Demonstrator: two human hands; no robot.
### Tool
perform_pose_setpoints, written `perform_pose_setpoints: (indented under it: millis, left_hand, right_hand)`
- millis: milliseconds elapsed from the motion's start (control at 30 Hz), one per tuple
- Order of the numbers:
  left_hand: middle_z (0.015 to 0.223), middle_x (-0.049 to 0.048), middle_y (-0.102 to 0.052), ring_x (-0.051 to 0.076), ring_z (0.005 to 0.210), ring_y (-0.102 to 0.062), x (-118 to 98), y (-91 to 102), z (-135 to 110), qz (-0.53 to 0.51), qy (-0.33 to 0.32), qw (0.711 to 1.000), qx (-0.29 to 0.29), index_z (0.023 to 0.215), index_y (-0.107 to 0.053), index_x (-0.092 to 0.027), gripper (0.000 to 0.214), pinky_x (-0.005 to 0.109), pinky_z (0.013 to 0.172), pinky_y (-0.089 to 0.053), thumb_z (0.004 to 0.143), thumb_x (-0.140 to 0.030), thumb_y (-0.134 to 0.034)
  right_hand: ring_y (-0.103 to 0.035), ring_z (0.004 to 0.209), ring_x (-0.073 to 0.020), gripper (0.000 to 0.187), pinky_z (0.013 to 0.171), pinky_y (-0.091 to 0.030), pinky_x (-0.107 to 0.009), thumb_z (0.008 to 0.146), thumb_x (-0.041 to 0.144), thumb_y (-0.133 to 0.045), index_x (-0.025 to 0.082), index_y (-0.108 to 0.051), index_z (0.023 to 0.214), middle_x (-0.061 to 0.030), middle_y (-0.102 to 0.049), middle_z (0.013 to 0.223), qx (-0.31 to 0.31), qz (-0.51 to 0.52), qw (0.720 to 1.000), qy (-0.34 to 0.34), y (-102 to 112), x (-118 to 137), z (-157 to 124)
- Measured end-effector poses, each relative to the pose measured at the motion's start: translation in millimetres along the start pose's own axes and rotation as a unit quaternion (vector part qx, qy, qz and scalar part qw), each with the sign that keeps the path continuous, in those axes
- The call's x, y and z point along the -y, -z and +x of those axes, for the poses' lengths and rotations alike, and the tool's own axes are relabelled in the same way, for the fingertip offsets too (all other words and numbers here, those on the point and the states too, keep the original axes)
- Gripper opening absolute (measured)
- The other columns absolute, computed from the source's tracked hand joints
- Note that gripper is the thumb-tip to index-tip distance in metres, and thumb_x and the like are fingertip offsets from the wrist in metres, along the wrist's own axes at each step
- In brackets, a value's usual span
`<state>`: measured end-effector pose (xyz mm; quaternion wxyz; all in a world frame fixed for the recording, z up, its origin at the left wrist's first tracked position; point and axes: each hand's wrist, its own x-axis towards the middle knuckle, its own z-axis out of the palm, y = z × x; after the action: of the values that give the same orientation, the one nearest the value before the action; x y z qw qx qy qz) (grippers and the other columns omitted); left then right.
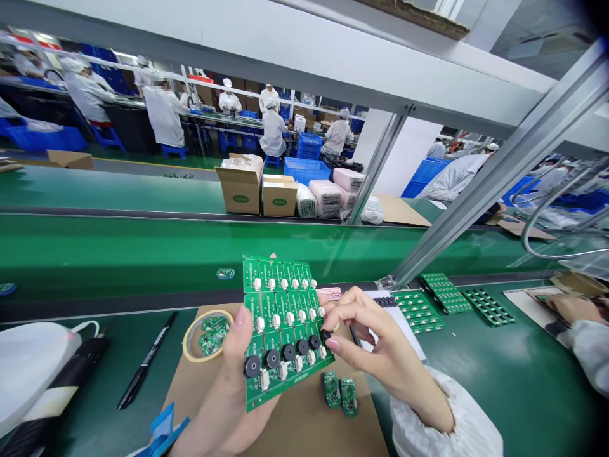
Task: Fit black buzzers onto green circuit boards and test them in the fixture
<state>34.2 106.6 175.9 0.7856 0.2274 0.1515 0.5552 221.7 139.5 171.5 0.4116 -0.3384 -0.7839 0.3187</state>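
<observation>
On the green table (523, 381), a black marker (145, 362) lies at the far left. Just beside it, a ring of tape (186, 339) encircles a few small green boards (214, 334). The left hand (221, 397) has its grip clamped on the lower-left edge of a green circuit-board panel (285, 330), thumb on the front face, and the panel is tilted up above a brown cardboard sheet (304, 431). Round black buzzers (288, 352) sit in a row across the panel's lower boards. Two loose boards (340, 395) lie on the cardboard below it. The right hand (380, 336) has its grip nearly together, thumb and forefinger pinching a small black buzzer (326, 334) at the panel's right edge. Further right, more buzzers (385, 302) sit on white paper, green panels (445, 293) lie on the table, and a co-worker's hand (573, 310) rests at the far edge.
</observation>
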Motion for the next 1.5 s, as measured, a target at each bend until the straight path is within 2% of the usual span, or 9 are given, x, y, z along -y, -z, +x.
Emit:
perform_pose_setpoints:
  millis: [233,500,767,967,1067,1167,1267,1333,1500]
  left_hand:
    - [0.121,0.005,-0.071,0.03,0.129,-0.053,-2,-5.1,2,-0.018,0.032,0.999,-0.013,0.111,-0.072,-0.023,0.04,0.047,0.116,-0.032,0.093,-0.053,-0.052]
    - [0.114,0.0062,-0.074,0.03,0.122,-0.059,-1,-5.6,6,-0.047,0.034,0.998,-0.016,0.107,-0.074,-0.022,0.042,0.047,0.113,-0.037,0.095,-0.052,-0.047]
    - [0.119,0.0148,-0.069,0.033,0.107,-0.066,16,-2.6,7,-0.01,0.189,0.98,0.067,0.118,-0.069,-0.017,0.059,0.048,0.091,-0.053,0.096,-0.059,-0.033]
    - [0.119,0.0134,-0.069,0.032,0.112,-0.064,68,20.2,17,0.056,0.311,0.943,0.107,0.132,-0.058,-0.023,0.063,0.048,0.094,-0.049,0.09,-0.066,-0.04]
    - [0.117,0.01,-0.07,0.026,0.107,-0.066,67,39.6,23,0.188,0.241,0.951,0.047,0.143,-0.044,-0.031,0.057,0.044,0.096,-0.048,0.092,-0.056,-0.049]
    - [0.108,0.0127,-0.071,0.023,0.09,-0.069,28,59.1,48,0.352,0.135,0.925,0.036,0.125,-0.063,-0.02,0.043,0.034,0.083,-0.053,0.088,-0.042,-0.064]
    - [0.097,0.0123,-0.074,0.023,0.077,-0.068,-24,80.3,91,0.549,-0.004,0.836,0.012,0.118,-0.066,-0.017,0.043,0.034,0.074,-0.055,0.086,-0.045,-0.061]
    - [0.109,0.0114,-0.072,0.028,0.095,-0.067,-47,97.4,121,0.652,-0.061,0.755,-0.037,0.116,-0.067,-0.02,0.043,0.042,0.089,-0.051,0.085,-0.047,-0.057]
    - [0.113,0.0066,-0.073,0.034,0.121,-0.056,-46,140.1,160,0.697,-0.079,0.711,-0.052,0.101,-0.073,-0.026,0.04,0.046,0.111,-0.034,0.065,-0.045,-0.073]
  right_hand:
    - [-0.057,0.092,-0.0158,0.005,0.072,-0.049,-0.024,0.092,0.027,-0.062,0.028,-0.065,0.096,-0.0013,-0.058,0.091,0.053,-0.058,0.996,-0.034,10,5,-10]
    - [-0.059,0.077,-0.0156,0.021,0.063,-0.048,-0.025,0.096,0.031,-0.055,0.035,-0.07,0.11,-0.0032,-0.061,0.092,-0.023,-0.26,0.965,0.031,9,23,-25]
    - [-0.056,0.064,-0.0124,0.036,0.053,-0.045,-0.022,0.092,0.05,-0.055,0.021,-0.068,0.108,-0.0029,-0.064,0.085,-0.136,0.038,0.97,-0.197,14,-16,-23]
    - [-0.031,0.039,-0.0046,0.052,0.039,-0.025,-0.02,0.076,0.064,-0.067,0.013,-0.069,0.082,0.0072,-0.04,0.051,-0.121,0.214,0.905,-0.348,33,-43,-87]
    - [-0.03,0.039,-0.0043,0.049,0.041,-0.024,-0.02,0.079,0.061,-0.067,0.013,-0.072,0.088,0.0069,-0.039,0.05,-0.151,0.176,0.883,-0.409,54,-58,-143]
    - [-0.035,0.04,-0.006,0.048,0.04,-0.027,-0.021,0.072,0.06,-0.072,0.014,-0.075,0.087,0.0041,-0.045,0.052,-0.203,0.142,0.846,-0.473,78,-79,-202]
    - [-0.04,0.037,-0.0075,0.049,0.036,-0.033,-0.021,0.057,0.059,-0.081,0.014,-0.075,0.076,0.0023,-0.05,0.05,-0.279,0.143,0.79,-0.526,95,-105,-245]
    - [-0.044,0.038,-0.0076,0.049,0.037,-0.039,-0.021,0.049,0.055,-0.084,0.014,-0.074,0.073,0.0022,-0.052,0.049,-0.321,0.158,0.755,-0.549,99,-119,-259]
    - [-0.063,0.052,-0.0158,0.049,0.057,-0.06,-0.027,0.046,0.047,-0.085,0.013,-0.073,0.079,-0.0013,-0.064,0.056,-0.383,0.162,0.734,-0.537,90,-132,-255]
